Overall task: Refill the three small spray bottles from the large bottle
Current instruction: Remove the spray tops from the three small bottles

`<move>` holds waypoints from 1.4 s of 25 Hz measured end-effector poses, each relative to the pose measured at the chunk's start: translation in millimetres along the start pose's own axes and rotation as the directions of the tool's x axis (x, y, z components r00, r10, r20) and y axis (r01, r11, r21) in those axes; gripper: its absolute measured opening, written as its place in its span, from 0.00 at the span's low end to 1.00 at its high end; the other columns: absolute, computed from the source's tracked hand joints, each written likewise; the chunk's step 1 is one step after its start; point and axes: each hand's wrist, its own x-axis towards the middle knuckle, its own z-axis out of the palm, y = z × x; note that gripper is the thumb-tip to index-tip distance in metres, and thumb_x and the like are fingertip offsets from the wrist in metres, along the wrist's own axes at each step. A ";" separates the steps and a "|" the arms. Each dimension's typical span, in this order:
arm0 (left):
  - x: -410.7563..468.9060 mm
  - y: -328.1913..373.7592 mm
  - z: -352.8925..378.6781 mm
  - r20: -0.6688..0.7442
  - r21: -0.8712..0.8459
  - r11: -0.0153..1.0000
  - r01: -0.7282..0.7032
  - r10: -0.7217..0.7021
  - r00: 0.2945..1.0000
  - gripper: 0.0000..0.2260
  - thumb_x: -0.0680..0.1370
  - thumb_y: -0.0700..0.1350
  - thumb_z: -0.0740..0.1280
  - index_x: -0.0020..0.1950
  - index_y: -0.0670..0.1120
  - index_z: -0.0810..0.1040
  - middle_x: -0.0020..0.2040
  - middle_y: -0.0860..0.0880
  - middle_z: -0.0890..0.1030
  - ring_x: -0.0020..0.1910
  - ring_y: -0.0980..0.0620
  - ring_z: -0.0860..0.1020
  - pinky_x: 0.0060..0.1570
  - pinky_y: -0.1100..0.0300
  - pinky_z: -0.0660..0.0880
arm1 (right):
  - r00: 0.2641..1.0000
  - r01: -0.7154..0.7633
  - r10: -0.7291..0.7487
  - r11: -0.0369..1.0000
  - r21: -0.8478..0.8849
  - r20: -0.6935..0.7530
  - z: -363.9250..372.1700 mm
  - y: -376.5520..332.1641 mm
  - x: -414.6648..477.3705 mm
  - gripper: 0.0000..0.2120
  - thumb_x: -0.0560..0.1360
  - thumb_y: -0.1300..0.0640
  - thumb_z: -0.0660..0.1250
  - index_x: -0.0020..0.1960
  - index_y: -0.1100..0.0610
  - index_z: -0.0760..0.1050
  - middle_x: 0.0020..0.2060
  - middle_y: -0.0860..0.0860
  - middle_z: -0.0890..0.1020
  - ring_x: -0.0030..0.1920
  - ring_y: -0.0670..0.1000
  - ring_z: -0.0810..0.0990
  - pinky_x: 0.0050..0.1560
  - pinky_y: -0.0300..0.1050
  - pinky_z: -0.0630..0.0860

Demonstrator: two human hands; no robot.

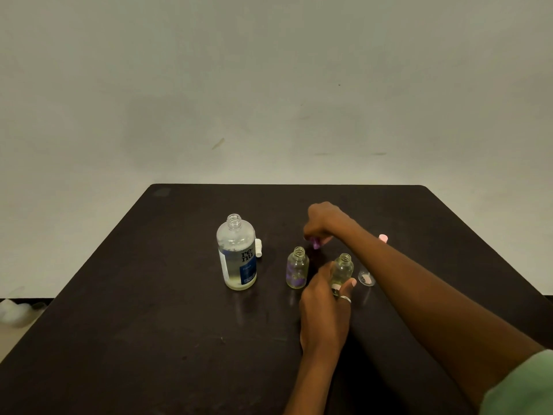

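Note:
The large clear bottle with a blue label stands uncapped at the table's middle, about half full. Its white cap lies just behind it on the right. A small open bottle with purple flowers stands to its right. My left hand grips a second small open bottle at its base. My right hand, reaching in behind both small bottles, pinches a purple spray top just above the table. A third small bottle is not visible.
A clear small cap lies right of the held bottle, partly under my right forearm. A pink spray top shows behind the forearm. The dark table has its back edge against a pale wall. White material lies off the left edge.

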 end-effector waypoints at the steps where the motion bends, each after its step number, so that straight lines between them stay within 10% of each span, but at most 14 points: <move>1: -0.1 -0.1 -0.2 0.002 0.000 1.000 -0.001 0.001 1.000 0.18 0.78 0.52 0.70 0.67 0.56 0.74 0.59 0.58 0.81 0.58 0.63 0.78 0.55 0.69 0.75 | 1.000 -0.003 0.003 1.000 -0.009 0.007 3.0 -0.1 2.0 0.08 0.73 0.57 0.70 0.37 0.58 0.80 0.26 0.50 0.82 0.25 0.46 0.81 0.29 0.38 0.75; 9: -0.4 3.8 -2.7 0.018 -0.004 1.000 0.026 -0.026 1.000 0.21 0.77 0.52 0.71 0.70 0.53 0.73 0.61 0.59 0.79 0.54 0.70 0.73 0.51 0.83 0.64 | 0.999 0.030 -0.032 0.997 -0.073 -0.020 0.0 6.2 -4.3 0.18 0.77 0.45 0.67 0.34 0.56 0.77 0.31 0.51 0.81 0.30 0.47 0.79 0.37 0.41 0.74; 17: -2.1 -1.3 0.2 0.074 -0.033 0.988 0.149 -0.146 0.987 0.35 0.72 0.57 0.74 0.76 0.54 0.64 0.70 0.56 0.74 0.69 0.57 0.72 0.68 0.54 0.73 | 0.972 0.094 -0.146 0.961 -0.259 -0.187 -49.8 42.4 -62.1 0.17 0.75 0.40 0.65 0.39 0.53 0.77 0.36 0.49 0.80 0.40 0.50 0.79 0.47 0.50 0.79; 23: -30.6 18.8 -9.1 0.044 0.059 0.992 0.108 -0.111 0.993 0.39 0.76 0.54 0.71 0.80 0.49 0.54 0.79 0.52 0.61 0.77 0.55 0.60 0.73 0.61 0.61 | 0.984 0.180 -0.175 0.944 -0.277 0.045 -49.9 81.9 -106.2 0.14 0.74 0.47 0.70 0.57 0.51 0.81 0.52 0.46 0.83 0.52 0.49 0.80 0.57 0.49 0.76; 28: -70.1 39.6 7.1 0.005 0.114 0.979 -0.172 0.172 0.985 0.28 0.79 0.53 0.68 0.76 0.49 0.64 0.73 0.52 0.69 0.72 0.59 0.66 0.69 0.68 0.63 | 0.965 0.246 -0.259 0.953 -0.176 -0.051 -29.7 97.0 -115.3 0.10 0.73 0.61 0.71 0.53 0.52 0.83 0.51 0.46 0.83 0.51 0.48 0.80 0.54 0.44 0.76; 35: -45.7 66.0 60.0 0.150 -0.016 0.999 -0.052 0.054 0.987 0.35 0.82 0.55 0.62 0.81 0.50 0.44 0.82 0.49 0.52 0.80 0.55 0.51 0.75 0.65 0.51 | 0.963 0.228 -0.249 0.957 -0.177 -0.105 -27.5 117.0 -119.2 0.10 0.73 0.64 0.70 0.51 0.53 0.83 0.50 0.48 0.83 0.49 0.48 0.81 0.53 0.42 0.77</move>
